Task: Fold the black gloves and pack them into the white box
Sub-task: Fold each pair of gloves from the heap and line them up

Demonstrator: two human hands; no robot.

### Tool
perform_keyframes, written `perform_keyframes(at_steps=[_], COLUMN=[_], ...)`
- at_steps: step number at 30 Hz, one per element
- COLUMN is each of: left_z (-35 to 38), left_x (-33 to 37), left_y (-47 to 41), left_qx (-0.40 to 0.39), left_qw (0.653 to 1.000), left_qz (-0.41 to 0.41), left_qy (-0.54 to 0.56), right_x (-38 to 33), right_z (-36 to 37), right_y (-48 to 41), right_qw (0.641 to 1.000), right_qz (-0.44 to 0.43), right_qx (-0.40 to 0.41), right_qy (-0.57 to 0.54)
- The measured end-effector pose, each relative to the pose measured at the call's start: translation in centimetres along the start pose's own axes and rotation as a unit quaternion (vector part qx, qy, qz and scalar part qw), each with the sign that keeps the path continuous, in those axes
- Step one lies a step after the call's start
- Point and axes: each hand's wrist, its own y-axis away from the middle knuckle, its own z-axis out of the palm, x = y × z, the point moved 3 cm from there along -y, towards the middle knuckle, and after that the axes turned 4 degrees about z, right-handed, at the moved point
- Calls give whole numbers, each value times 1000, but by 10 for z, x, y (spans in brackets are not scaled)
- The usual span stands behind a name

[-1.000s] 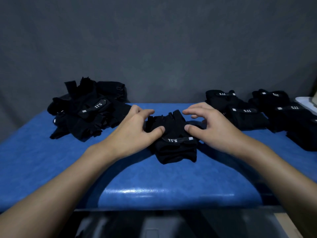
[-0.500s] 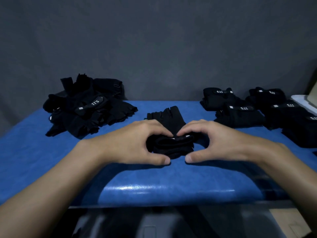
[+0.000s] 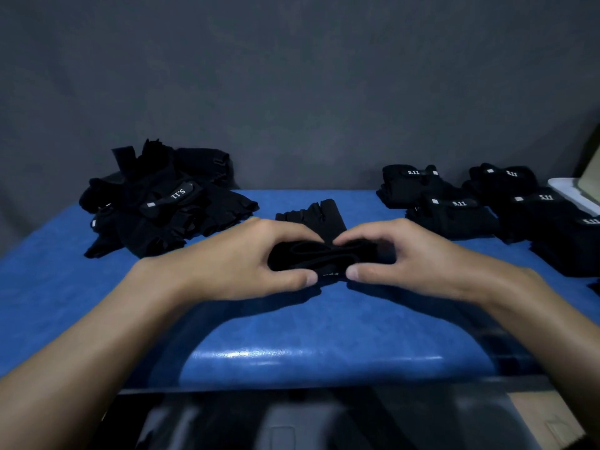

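A pair of black fingerless gloves (image 3: 319, 219) lies in the middle of the blue table (image 3: 292, 326), its finger ends pointing away from me. My left hand (image 3: 246, 261) and my right hand (image 3: 412, 258) both grip the near wrist end, thumbs underneath and fingers curled over the top, so that this end is rolled up off the table. The white box (image 3: 573, 193) shows only as a corner at the far right edge.
A loose heap of unfolded black gloves (image 3: 162, 203) sits at the back left. Several folded glove bundles (image 3: 454, 209) with 5.11 labels lie in rows at the back right, beside the box. A grey wall stands behind the table.
My hands slid from the sides of the gloves to the near wrist end and lifted it, folding it over toward the finger ends. The 5.11 label has turned almost out of sight.
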Motion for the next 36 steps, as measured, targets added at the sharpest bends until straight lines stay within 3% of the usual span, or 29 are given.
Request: perform_keyframes(at_steps=[6, 12, 15, 24, 31, 36], left_z=[1, 0, 0, 1, 7, 7], left_x=[-5, -12, -17, -25, -31, -29], left_y=[-1, -2, -3, -6, -7, -10], left_qx=[24, 53, 73, 118, 157, 173], left_qw=[1000, 992, 985, 985, 980, 982], left_qz=[-4, -9, -18, -41, -71, -23], left_qy=[-4, 117, 158, 122, 99, 69], right_x=[3, -3, -1, 5, 15, 16], right_z=[1, 0, -1, 10, 14, 17], right_y=[-4, -4, -4, -14, -26, -26], right_qw=[999, 993, 989, 978, 976, 976], right_qz=[-8, -29, 5, 46, 59, 42], right_qx=[28, 51, 36, 114, 170, 180], right_qy=[-42, -102, -144, -171, -121, -115])
